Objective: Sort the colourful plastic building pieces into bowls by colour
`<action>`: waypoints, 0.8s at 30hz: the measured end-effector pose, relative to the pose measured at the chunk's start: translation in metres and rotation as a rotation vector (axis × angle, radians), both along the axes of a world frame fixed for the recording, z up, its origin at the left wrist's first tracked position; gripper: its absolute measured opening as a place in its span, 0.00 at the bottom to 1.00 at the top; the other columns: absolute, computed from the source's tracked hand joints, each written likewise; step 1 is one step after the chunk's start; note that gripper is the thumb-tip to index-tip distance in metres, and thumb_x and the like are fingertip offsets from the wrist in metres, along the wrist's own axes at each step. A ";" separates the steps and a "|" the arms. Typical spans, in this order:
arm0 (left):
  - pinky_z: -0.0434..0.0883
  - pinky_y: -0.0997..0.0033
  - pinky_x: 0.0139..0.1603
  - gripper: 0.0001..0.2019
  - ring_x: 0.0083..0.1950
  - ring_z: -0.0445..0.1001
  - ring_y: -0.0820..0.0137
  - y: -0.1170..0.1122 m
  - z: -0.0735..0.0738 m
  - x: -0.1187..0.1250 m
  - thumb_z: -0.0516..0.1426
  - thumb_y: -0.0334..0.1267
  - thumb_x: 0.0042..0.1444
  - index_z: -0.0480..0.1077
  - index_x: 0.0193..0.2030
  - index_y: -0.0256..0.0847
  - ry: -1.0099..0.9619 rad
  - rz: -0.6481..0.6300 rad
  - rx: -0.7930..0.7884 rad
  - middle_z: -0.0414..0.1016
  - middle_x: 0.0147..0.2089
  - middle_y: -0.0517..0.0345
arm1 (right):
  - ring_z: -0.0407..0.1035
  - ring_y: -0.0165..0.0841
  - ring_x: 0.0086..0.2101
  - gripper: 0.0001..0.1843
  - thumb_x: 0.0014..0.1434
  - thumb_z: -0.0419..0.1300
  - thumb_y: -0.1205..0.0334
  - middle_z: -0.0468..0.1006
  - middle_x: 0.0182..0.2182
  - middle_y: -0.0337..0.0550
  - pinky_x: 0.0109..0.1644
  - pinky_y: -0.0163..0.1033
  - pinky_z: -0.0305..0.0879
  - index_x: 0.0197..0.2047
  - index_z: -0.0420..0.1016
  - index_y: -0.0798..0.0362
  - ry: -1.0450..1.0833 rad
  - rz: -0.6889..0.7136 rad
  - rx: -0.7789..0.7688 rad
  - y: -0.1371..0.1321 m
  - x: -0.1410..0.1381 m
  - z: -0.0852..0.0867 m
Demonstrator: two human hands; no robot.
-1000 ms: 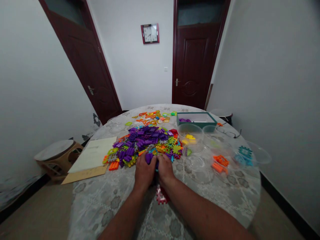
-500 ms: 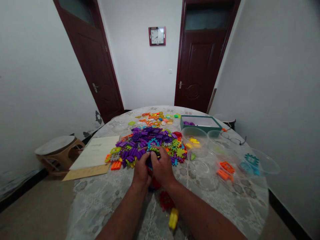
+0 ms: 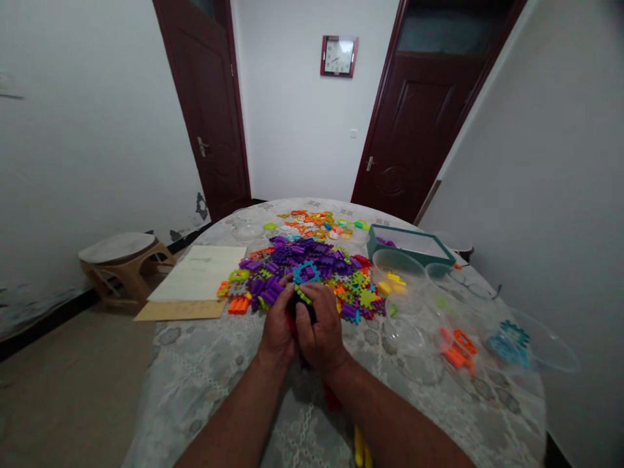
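Both hands meet over the table around a toy build of plastic gear-shaped blocks. My left hand (image 3: pixel 279 328) is closed on its left side, with a bit of red showing beside the palm. My right hand (image 3: pixel 320 331) wraps the other side, its thumb pressed on a dark part (image 3: pixel 305 312). A lime-green toothed block (image 3: pixel 302 294) shows between the fingers. Just beyond the fingertips stands a blue gear ring (image 3: pixel 306 273), which seems joined to the build. My hands hide most of the build. Behind them lies a heap of mostly purple gear blocks (image 3: pixel 312 250).
Clear plastic tubs (image 3: pixel 397 263) with yellow, orange and blue blocks stand at right, near a green-edged box (image 3: pixel 414 250) and eyeglasses (image 3: pixel 475 286). White paper (image 3: pixel 199 273) lies left. A red block (image 3: pixel 333 396) and a yellow one (image 3: pixel 361 448) lie by my right forearm.
The view has swung left, so the room has shifted right in the picture. My hands still grip the build; more of the blue ring and lime-green block shows, and my right thumb lies lower.
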State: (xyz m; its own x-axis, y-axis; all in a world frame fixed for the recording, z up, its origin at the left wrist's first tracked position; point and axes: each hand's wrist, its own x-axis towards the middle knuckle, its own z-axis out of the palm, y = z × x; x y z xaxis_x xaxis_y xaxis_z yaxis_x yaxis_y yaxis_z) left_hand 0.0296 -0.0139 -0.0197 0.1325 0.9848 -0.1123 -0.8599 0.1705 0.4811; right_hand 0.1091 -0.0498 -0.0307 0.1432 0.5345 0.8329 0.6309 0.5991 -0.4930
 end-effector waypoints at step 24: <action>0.79 0.67 0.52 0.15 0.48 0.84 0.64 0.004 0.002 -0.002 0.68 0.34 0.53 0.80 0.49 0.41 -0.071 0.021 -0.173 0.86 0.48 0.55 | 0.75 0.38 0.46 0.16 0.69 0.58 0.53 0.83 0.45 0.46 0.54 0.43 0.67 0.52 0.79 0.53 0.231 -0.196 -0.251 0.056 0.005 0.026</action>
State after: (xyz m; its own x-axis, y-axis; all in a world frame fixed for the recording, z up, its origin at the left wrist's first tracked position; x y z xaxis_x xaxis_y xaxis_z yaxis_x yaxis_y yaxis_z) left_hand 0.0275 -0.0097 -0.0177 0.1254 0.9543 -0.2713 -0.8951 0.2268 0.3839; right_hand 0.1145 0.0064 -0.0049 0.4313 0.6614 0.6136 0.5766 0.3210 -0.7513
